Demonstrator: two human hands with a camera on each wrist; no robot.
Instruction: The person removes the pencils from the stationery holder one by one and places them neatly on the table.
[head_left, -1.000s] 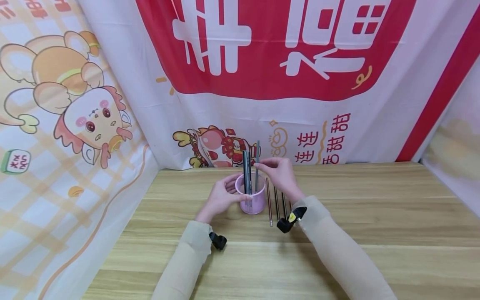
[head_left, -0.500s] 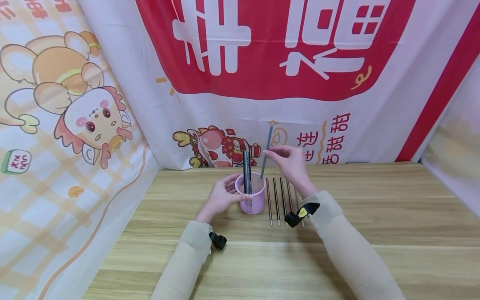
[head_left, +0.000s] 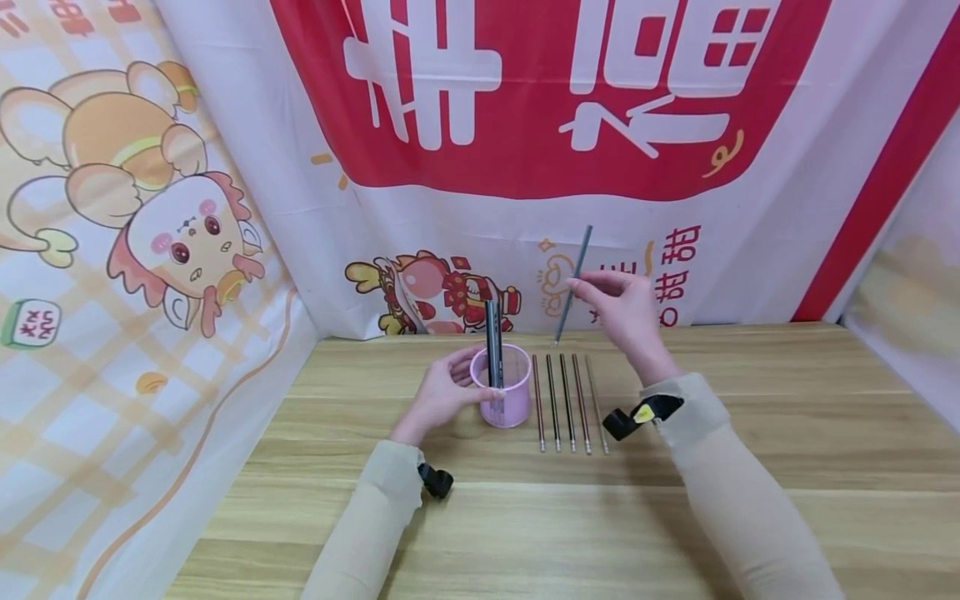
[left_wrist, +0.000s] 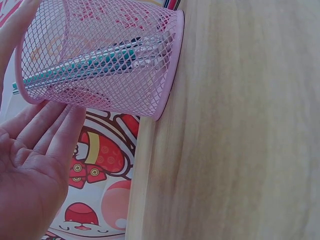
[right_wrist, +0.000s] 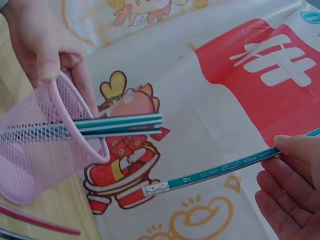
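Printed cloth (head_left: pixel 525 171) is hanging behind a wooden table (head_left: pixel 525 525). 1 green pencil (right_wrist: pixel 225 168) is slanting to the right of the pink mesh cup (head_left: pixel 517 408), apart from its rim, its eraser end pointing down. Pinching that pencil, the right hand (head_left: pixel 626 312) is keeping thumb and fingertip narrow around its shaft. Upright on the table, the cup is holding other green pencils (head_left: pixel 493 342), eraser ends down. Gripping the rim, the left hand (head_left: pixel 438 392) is placing its thumb on the near side and its fingers along the far side. Just right of the cup, 5 pencils (head_left: pixel 567 402) are lying side by side, eraser ends facing the person. Pale sleeves (head_left: pixel 363 517) are covering both forearms.
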